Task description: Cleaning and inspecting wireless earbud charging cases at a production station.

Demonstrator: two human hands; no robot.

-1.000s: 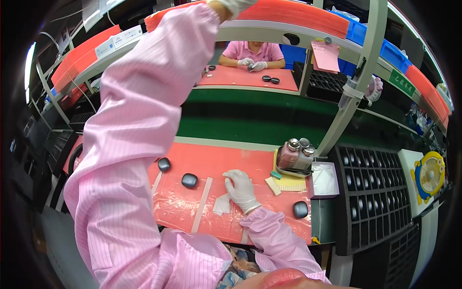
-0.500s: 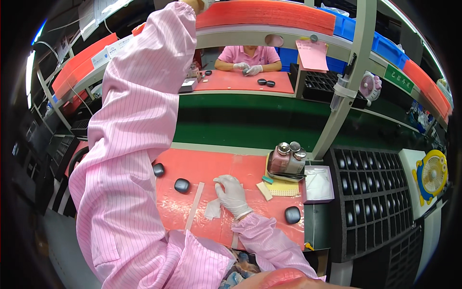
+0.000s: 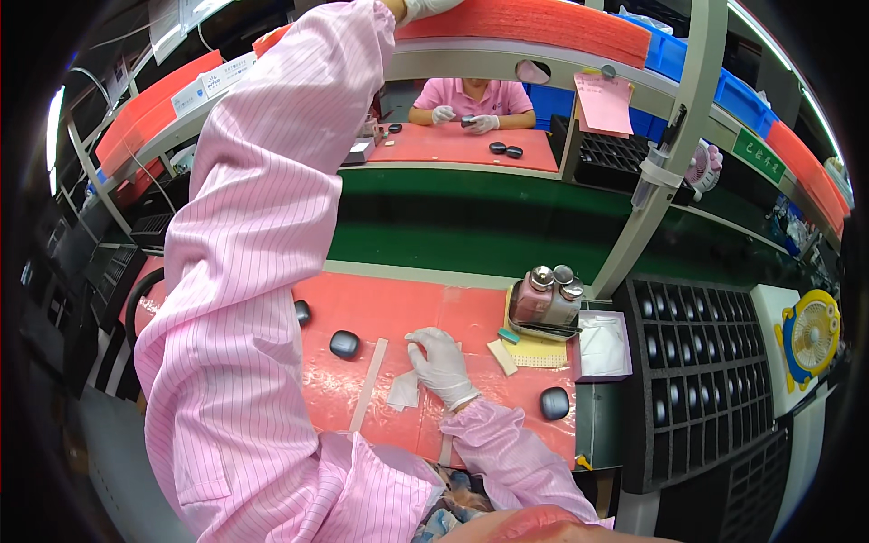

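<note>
My left arm, in a pink striped sleeve, stretches up across the view. At the top edge my white-gloved left hand (image 3: 429, 8) is at the red foam sheets (image 3: 543, 25) on the overhead shelf, its fingers cut off or hidden. My right hand (image 3: 441, 366), also gloved, rests on the red mat (image 3: 398, 294) with its fingers loosely curved, thumb apart, and nothing seen in it. Beside it lies a white cloth (image 3: 404, 391). Dark rounded cases lie about the mat: one (image 3: 344, 344) left of my right hand, another (image 3: 554, 404) to its right, and a third (image 3: 302, 312) partly behind my sleeve.
Pump bottles (image 3: 548, 294) stand in a holder at the mat's back right, next to a box of white wipes (image 3: 601, 346). A black compartment tray (image 3: 692, 371) with several dark cases and a yellow fan (image 3: 810, 339) are farther right. Across the bench sits a co-worker (image 3: 472, 104).
My left hand has shifted right along the foam, and more of its glove shows. My right hand stays in place on the mat. The co-worker's hands have moved apart.
</note>
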